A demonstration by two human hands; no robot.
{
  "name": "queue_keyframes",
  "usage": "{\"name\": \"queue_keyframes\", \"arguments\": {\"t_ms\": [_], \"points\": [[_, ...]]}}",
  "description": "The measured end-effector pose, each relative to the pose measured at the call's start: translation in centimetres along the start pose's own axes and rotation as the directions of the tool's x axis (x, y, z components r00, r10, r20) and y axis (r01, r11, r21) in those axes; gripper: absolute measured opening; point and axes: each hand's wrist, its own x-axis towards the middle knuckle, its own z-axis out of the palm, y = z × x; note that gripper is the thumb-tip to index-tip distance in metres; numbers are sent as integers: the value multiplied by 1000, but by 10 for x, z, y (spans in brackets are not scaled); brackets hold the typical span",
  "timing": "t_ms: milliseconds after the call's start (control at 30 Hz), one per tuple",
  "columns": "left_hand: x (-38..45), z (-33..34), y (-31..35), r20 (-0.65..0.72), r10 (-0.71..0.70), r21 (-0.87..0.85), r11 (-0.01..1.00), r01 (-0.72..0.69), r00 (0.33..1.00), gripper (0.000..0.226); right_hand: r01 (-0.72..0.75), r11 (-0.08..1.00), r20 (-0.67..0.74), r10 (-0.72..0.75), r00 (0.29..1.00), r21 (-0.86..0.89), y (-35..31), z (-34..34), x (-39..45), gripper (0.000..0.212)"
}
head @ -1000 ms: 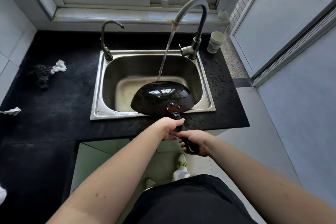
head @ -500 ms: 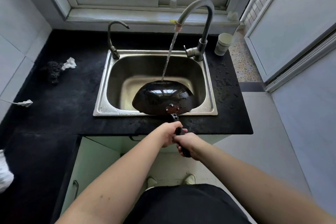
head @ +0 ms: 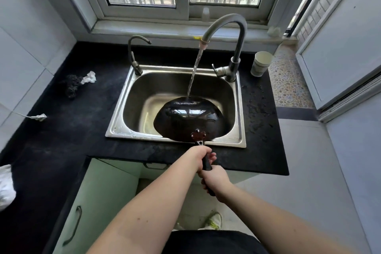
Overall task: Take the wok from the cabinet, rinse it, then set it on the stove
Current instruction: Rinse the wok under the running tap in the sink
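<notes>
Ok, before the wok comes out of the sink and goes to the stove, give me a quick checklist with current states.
1. Left hand grips the handle: ok.
2. Right hand grips the handle lower down: ok.
3. Water hits the wok, at its far rim: ok.
4. Tap turned off: not ok, running.
5. Wok drained: cannot tell.
6. Stove in sight: not ok, out of view.

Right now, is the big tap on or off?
On. A stream of water pours from the big tap onto the wok over the sink.
</notes>
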Motion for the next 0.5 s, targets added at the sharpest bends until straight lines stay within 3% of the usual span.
{"name": "queue_keyframes", "arguments": {"t_ms": [133, 500], "points": [[5, 9, -4, -3, 76, -81, 994, -76, 997, 26, 35, 998, -26, -37, 999, -54, 2, -10, 4, 8], [4, 6, 8, -54, 218, -102, 970, -222, 975, 18, 124, 986, -26, -127, 992, -114, -10, -10, 18, 14]]}}
